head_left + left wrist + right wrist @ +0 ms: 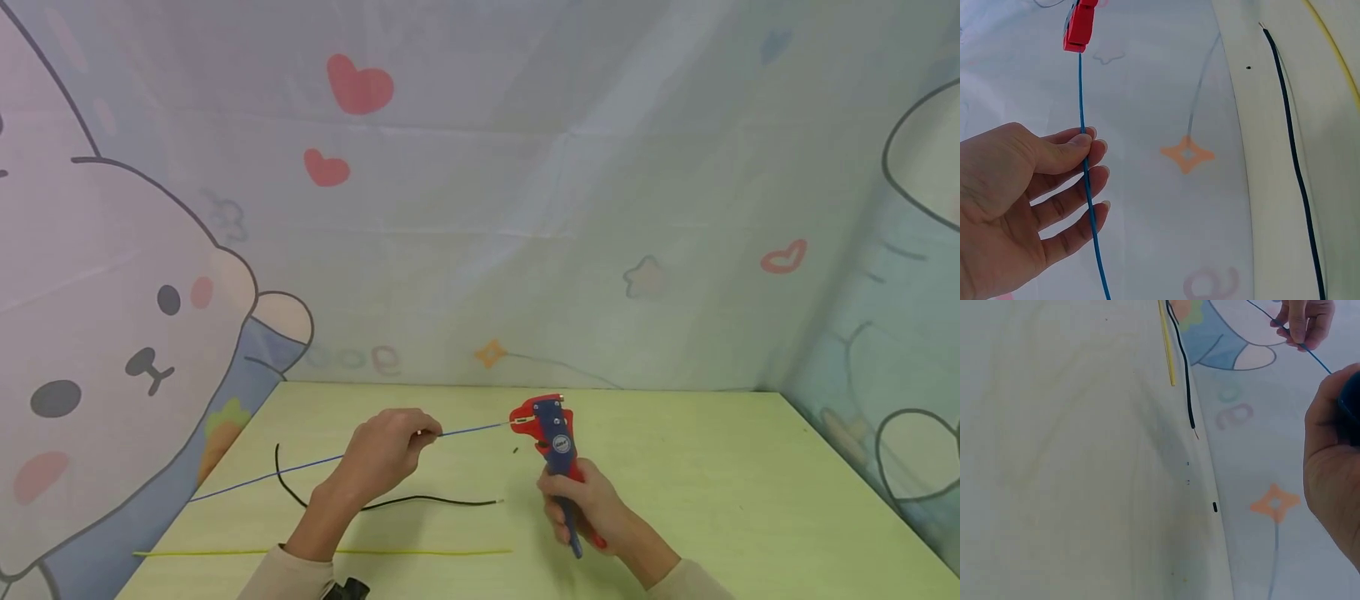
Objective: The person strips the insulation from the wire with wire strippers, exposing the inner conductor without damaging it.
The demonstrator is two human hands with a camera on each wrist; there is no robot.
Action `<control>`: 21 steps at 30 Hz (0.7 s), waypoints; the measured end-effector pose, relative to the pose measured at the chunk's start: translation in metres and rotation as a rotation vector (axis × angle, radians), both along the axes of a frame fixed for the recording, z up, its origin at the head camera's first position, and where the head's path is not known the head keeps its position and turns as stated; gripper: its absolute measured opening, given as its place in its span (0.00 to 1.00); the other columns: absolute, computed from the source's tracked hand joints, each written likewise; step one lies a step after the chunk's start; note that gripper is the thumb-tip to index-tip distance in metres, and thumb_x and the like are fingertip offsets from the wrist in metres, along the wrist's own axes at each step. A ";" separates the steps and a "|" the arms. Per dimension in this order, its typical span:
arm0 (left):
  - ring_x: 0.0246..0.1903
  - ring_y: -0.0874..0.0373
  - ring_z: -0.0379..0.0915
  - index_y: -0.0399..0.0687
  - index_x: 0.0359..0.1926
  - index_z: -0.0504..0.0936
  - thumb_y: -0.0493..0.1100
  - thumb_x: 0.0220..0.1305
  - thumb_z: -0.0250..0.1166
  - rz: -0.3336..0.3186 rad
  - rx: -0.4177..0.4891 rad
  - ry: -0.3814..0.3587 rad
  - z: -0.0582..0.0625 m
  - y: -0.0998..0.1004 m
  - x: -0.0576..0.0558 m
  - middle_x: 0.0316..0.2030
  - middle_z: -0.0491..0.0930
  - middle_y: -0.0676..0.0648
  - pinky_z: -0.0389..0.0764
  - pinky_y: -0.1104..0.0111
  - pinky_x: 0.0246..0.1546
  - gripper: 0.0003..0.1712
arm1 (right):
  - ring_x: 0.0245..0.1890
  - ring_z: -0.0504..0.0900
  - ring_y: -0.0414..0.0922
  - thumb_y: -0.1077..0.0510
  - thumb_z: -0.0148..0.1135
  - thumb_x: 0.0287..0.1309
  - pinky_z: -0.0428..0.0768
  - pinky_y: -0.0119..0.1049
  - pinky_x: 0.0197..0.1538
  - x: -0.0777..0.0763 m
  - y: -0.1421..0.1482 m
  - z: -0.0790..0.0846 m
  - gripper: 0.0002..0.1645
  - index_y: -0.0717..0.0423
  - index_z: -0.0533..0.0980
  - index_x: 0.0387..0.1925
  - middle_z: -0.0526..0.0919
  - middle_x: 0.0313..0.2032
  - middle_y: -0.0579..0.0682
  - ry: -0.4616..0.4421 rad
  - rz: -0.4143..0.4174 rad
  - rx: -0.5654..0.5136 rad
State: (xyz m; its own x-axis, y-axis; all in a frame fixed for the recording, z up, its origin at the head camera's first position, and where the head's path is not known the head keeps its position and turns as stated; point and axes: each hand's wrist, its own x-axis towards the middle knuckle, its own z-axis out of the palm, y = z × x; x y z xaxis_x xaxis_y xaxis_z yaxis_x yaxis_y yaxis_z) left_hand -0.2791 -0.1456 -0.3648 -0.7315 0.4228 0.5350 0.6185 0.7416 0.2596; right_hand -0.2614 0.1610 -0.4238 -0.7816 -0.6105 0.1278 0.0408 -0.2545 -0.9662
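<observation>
The left hand (386, 450) pinches the blue wire (470, 431) — just beyond that pinch, its end meets the wire stripper (561, 446), gripped by the right hand (592, 504) — above the black wire (420, 498).

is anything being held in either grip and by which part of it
The left grip pinches the blue wire partway along its length; the right grip holds the stripping tool by its handles.

On the table (712, 475), a near wire (420, 552) lies before a farther wire (420, 497). A held wire (472, 430) runs left from the wire stripper (558, 442); a backdrop (480, 208) hangs behind.
</observation>
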 end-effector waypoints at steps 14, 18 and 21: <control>0.34 0.58 0.82 0.51 0.38 0.89 0.32 0.61 0.70 -0.017 -0.026 -0.097 -0.003 -0.001 -0.001 0.37 0.86 0.54 0.77 0.69 0.27 0.10 | 0.25 0.84 0.44 0.62 0.43 0.71 0.83 0.41 0.35 -0.001 0.001 0.003 0.08 0.58 0.70 0.41 0.81 0.27 0.49 -0.060 0.115 -0.091; 0.35 0.57 0.82 0.50 0.39 0.90 0.31 0.62 0.68 -0.064 -0.091 -0.163 -0.007 0.003 -0.002 0.37 0.86 0.52 0.77 0.69 0.27 0.09 | 0.27 0.85 0.45 0.63 0.40 0.71 0.84 0.43 0.38 -0.001 0.002 0.002 0.10 0.59 0.70 0.43 0.82 0.29 0.50 -0.062 0.138 -0.143; 0.34 0.58 0.81 0.50 0.38 0.90 0.31 0.63 0.68 -0.096 -0.143 -0.223 -0.011 0.004 -0.002 0.37 0.86 0.52 0.77 0.68 0.28 0.10 | 0.30 0.86 0.46 0.63 0.39 0.71 0.84 0.45 0.41 -0.001 0.002 0.002 0.11 0.58 0.70 0.44 0.84 0.32 0.51 -0.050 0.158 -0.166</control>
State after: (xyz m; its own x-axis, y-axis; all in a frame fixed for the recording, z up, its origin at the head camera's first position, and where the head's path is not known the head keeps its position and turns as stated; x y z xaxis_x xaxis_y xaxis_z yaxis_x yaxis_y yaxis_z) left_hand -0.2814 -0.1417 -0.3753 -0.7776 0.5552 0.2951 0.6268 0.7217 0.2938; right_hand -0.2626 0.1629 -0.4223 -0.6857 -0.6998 0.2002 0.1393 -0.3961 -0.9076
